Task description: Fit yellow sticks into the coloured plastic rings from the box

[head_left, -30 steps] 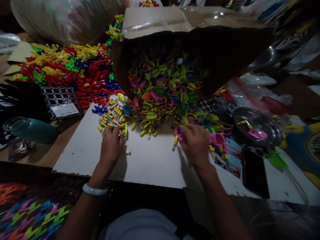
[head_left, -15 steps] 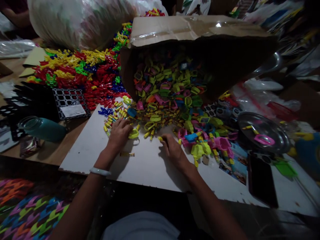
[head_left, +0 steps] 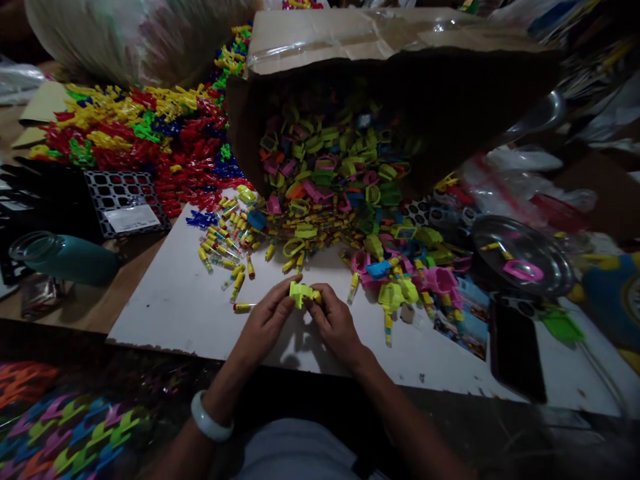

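Observation:
Over the white board [head_left: 165, 300], a yellow-green toy watch [head_left: 300, 293] is pinched in the fingers of my left hand [head_left: 269, 317]. My right hand [head_left: 336, 323] is closed on a small yellow-wrapped tube [head_left: 317, 296] against the watch's right side. Fingers cover part of both, so I cannot tell whether they are joined. One tube [head_left: 244, 307] lies flat beside my left fingers. Beyond my hands spreads a pile of similar tubes [head_left: 220, 243]. To the right, more toy watches [head_left: 395, 293] lie heaped, some with tubes on them.
An open cardboard box [head_left: 390, 33] on its side holds many toy watches. Left are red, yellow and blue plastic pieces [head_left: 185, 160], a black grid [head_left: 125, 203] and a teal jar [head_left: 80, 257]. Right are a phone [head_left: 517, 350] and a metal plate [head_left: 523, 257].
My left hand has lifted the toy watch off the board and moved right. My right hand has brought the small tube to it. Both hands now meet nearer the board's front edge.

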`<state>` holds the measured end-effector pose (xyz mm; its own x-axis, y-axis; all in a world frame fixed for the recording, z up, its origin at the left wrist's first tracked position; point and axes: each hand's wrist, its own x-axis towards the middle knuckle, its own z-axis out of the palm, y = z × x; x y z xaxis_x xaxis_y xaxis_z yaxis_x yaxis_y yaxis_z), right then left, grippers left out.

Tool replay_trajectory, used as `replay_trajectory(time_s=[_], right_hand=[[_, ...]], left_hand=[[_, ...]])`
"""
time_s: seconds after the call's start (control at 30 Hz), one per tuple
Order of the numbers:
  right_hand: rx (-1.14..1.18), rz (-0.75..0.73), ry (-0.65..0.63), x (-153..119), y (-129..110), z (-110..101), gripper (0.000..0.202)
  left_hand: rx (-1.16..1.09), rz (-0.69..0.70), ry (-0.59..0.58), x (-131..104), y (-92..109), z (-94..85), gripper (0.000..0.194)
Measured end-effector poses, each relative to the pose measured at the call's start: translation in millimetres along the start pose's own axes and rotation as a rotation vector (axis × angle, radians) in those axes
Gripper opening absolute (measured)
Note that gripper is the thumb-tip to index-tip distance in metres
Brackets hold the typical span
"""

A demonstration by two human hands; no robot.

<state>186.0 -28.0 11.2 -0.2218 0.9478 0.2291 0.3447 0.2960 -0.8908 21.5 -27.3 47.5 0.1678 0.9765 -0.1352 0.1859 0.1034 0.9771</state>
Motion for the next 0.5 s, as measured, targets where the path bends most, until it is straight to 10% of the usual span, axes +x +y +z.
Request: replay_trajectory(time_s=[0.2,0.5], right_hand=[[0.108,0.103,-0.088,-12.5,-13.1,-5.4,0.023],[-0.170,-0.318,-0.150,4.6,-10.6,-28.3,0.021]], left_hand=[[-0.007,-0.084,0.188,-8.3,-9.2,13.2,0.043],[0.521,0.051,0.042,-7.1,-11.4,8.6,0.041]])
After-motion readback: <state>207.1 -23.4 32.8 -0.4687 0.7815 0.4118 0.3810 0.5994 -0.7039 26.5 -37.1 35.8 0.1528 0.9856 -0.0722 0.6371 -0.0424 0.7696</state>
